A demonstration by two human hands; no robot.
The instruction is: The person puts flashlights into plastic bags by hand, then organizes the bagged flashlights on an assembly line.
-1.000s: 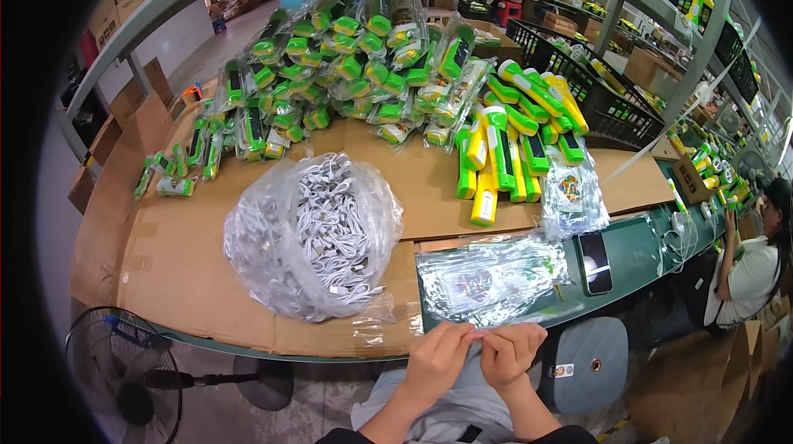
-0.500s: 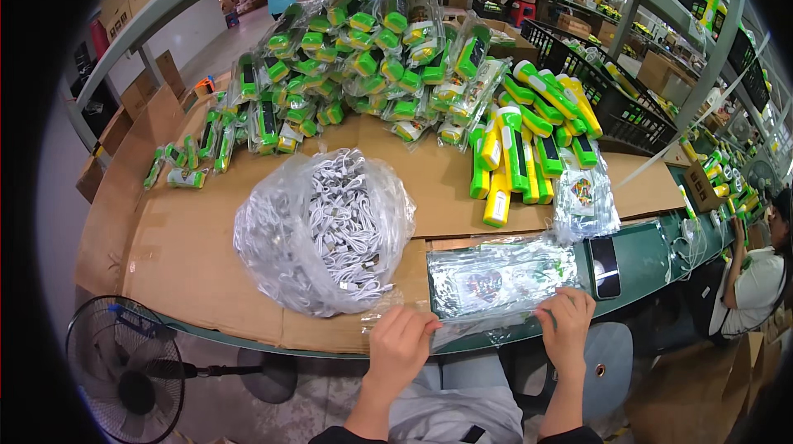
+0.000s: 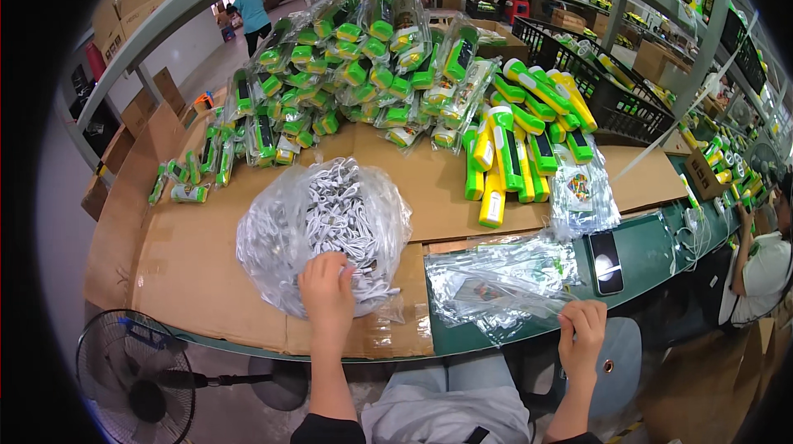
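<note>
A large clear plastic bag (image 3: 273, 229) stands on the cardboard, its mouth showing a heap of white cables (image 3: 351, 217). My left hand (image 3: 327, 294) is at the front of this heap, fingers bent together; their tips are against the cables, and whether they grip one is hidden. Above the table's front edge, my right hand (image 3: 583, 330) pinches the corner of a clear plastic pouch (image 3: 529, 299). That pouch stretches leftward over a stack of similar pouches (image 3: 454, 266) on the green tabletop.
Bagged green flashlights (image 3: 363, 72) form a tall pile at the back. Loose green-and-yellow flashlights (image 3: 508, 147) lie right of it, near more flat pouches (image 3: 582, 196) and a black phone (image 3: 605, 262). A fan (image 3: 140, 382) stands lower left. Another person (image 3: 756, 275) sits at right.
My left hand has let go of the pouch edge and moved left to the cables. My right hand still grips the pouch, now slightly right and lower, with the pouch pulled askew.
</note>
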